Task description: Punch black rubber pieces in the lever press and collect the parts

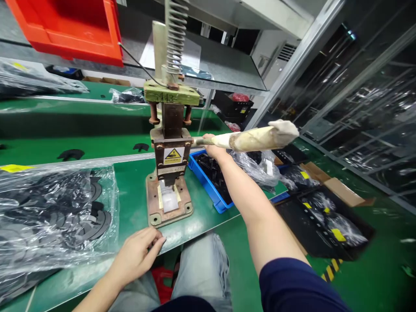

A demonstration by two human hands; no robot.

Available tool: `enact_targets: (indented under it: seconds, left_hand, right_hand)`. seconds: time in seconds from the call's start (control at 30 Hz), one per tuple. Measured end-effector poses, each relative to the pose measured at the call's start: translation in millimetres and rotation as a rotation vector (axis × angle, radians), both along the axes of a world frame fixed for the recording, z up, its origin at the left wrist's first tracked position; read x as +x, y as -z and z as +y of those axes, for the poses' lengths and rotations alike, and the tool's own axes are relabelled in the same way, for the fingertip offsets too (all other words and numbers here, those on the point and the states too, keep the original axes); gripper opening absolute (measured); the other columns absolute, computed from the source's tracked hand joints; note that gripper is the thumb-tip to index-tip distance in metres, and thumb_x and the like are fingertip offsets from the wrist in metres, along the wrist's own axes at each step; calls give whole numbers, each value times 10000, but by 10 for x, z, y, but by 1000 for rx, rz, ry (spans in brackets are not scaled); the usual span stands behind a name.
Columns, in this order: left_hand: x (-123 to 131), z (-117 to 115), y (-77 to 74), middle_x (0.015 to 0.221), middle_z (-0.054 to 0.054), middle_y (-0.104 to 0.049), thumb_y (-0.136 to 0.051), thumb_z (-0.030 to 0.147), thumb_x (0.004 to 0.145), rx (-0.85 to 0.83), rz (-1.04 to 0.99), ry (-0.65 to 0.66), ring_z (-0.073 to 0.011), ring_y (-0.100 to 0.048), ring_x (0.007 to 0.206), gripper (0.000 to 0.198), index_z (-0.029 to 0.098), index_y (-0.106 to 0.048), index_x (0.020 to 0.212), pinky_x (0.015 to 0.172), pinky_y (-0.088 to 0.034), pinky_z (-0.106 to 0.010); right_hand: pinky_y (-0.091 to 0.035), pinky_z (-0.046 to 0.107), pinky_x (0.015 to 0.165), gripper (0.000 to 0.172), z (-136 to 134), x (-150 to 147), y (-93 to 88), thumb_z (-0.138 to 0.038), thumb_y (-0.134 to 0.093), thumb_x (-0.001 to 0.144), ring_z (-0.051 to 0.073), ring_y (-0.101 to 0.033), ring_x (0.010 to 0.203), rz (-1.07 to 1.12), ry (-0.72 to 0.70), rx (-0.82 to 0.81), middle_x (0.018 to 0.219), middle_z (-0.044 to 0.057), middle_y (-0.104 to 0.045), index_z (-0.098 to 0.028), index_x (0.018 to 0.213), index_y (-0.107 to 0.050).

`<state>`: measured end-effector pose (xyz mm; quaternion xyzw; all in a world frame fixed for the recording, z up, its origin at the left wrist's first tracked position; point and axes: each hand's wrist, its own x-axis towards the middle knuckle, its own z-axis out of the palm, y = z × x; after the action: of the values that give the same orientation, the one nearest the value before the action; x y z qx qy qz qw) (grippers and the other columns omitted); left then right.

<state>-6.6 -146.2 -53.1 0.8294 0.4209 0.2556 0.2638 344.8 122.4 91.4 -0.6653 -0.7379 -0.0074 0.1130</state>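
Observation:
A hand press [173, 156] with a warning label and a tall spring stands on the green bench. Its long lever [253, 139], wrapped in pale material, sticks out to the right. A pale block [169, 201] sits on the base plate under the ram. My left hand [138, 251] rests at the bench edge in front of the base, its fingers curled and thumb tip close to the forefinger; anything between them is hidden. Behind the lever, my right hand [216, 149] is over the far end of a blue tray [208, 188] of small black parts. Its fingers are mostly hidden.
A clear bag [65, 212] of dark curved pieces covers the bench at left. Plastic bags [256, 167] lie right of the tray. Loose black pieces [70, 154] lie behind the press. A red bin [71, 30] is on the shelf above. Open boxes [321, 221] stand at right.

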Motion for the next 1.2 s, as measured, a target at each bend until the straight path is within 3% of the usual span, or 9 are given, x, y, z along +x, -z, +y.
enact_targets:
  seconds: [0.07, 0.2, 0.3, 0.6, 0.77, 1.0, 1.2]
  left_hand:
    - [2, -6, 7, 766, -7, -686, -561, 391, 1072, 9, 5, -3, -190, -679, 706, 263, 256, -679, 881, 691, -512, -304]
    - [23, -19, 3, 761, -7, -691, -556, 421, 1069, 32, 34, 11, -198, -684, 709, 286, 259, -674, 864, 693, -524, -307]
    - [47, -34, -10, 752, -3, -687, -582, 435, 1051, 42, 57, 10, -202, -680, 710, 277, 261, -677, 857, 694, -523, -310]
    - [67, -73, -8, 758, 0, -673, -584, 443, 1055, 72, 110, -2, -201, -672, 731, 276, 258, -673, 871, 732, -519, -329]
    - [65, -71, -10, 768, -5, -676, -559, 437, 1069, 73, 117, 2, -201, -675, 735, 291, 254, -666, 870, 732, -520, -330]
    - [54, -58, 40, 762, -4, -668, -562, 433, 1070, 88, 93, -2, -196, -664, 732, 286, 248, -656, 873, 721, -501, -322]
    - [-3, -47, 121, 769, 10, -661, -589, 435, 1068, 64, 32, -5, -173, -645, 732, 281, 245, -668, 878, 726, -493, -311]
  right_hand:
    - [-491, 382, 1134, 378, -236, 192, 71, -320, -478, 1073, 259, -670, 1247, -3, 34, -15, 1366, 138, -750, -175, 1342, -702]
    - [-546, 340, 992, 265, -687, 559, 178, -326, -634, 1006, 227, -738, 1069, 10, 28, -101, 1179, 64, -821, -247, 1226, -759]
    - [-544, 308, 950, 254, -886, 660, 244, -306, -701, 970, 195, -739, 1023, 17, -18, -146, 1153, 43, -820, -256, 1212, -761]
    - [-499, 319, 1083, 380, -886, 268, 344, -419, -677, 1004, 207, -654, 1214, -14, -70, -134, 1347, 107, -676, -225, 1328, -709]
    - [-507, 372, 1092, 301, -934, 174, 365, -312, -567, 1023, 272, -652, 1247, -70, -50, -120, 1365, 157, -674, -171, 1224, -741]
    - [-520, 413, 1091, 247, -1181, 348, 322, -213, -595, 931, 323, -690, 1229, -52, 48, -99, 1278, 200, -741, -136, 1111, -745]
    - [-565, 428, 996, 304, -1631, 382, 233, -212, -473, 982, 275, -728, 1056, 176, 92, 44, 1111, 149, -784, -147, 1191, -683]
